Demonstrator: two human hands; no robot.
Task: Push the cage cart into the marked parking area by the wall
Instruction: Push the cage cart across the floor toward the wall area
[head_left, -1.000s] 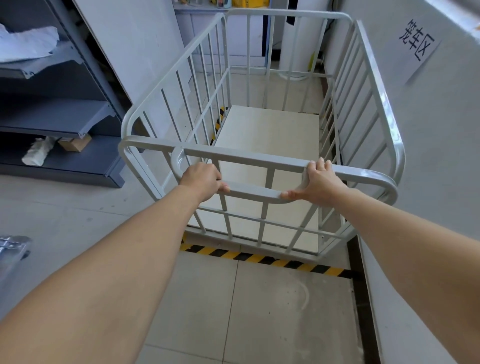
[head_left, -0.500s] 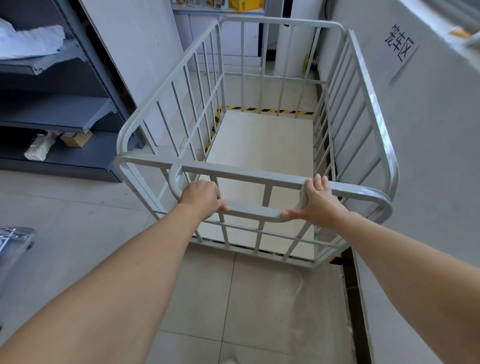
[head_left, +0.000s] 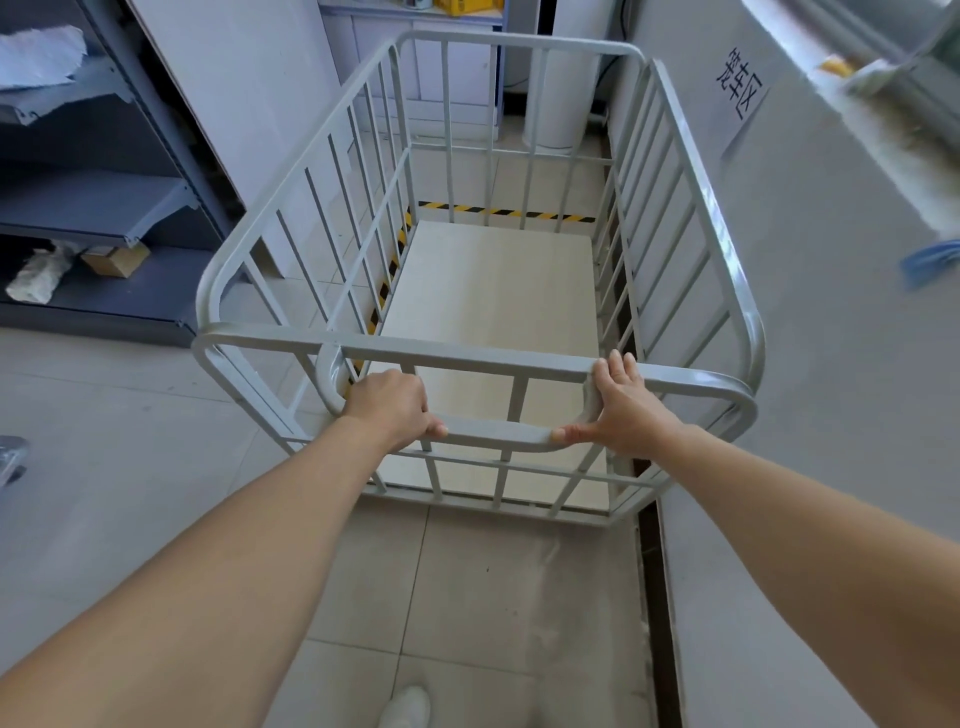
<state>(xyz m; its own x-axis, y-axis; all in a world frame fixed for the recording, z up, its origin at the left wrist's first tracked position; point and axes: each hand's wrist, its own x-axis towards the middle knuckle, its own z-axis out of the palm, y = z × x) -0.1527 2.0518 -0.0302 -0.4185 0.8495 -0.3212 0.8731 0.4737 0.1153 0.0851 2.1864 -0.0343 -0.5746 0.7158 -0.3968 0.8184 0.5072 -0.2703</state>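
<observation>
Wall (head_left: 831, 312) flanks cage cart (head_left: 467, 358); left hand (head_left: 387, 408), right hand (head_left: 618, 410) grip handle (head_left: 498, 434).

Item: cage cart (head_left: 701, 208), rolled forward along the wall (head_left: 831, 364); its near end has crossed the near tape line, which no longer shows.
Item: far striped tape (head_left: 506, 211), newly seen through the cart's end bars.
Item: white shoe (head_left: 405, 706), newly at the bottom edge.

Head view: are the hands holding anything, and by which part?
Both hands hold the cage cart by its near-end push handle: left hand grips the bar's left end, right hand its right bend.
</observation>
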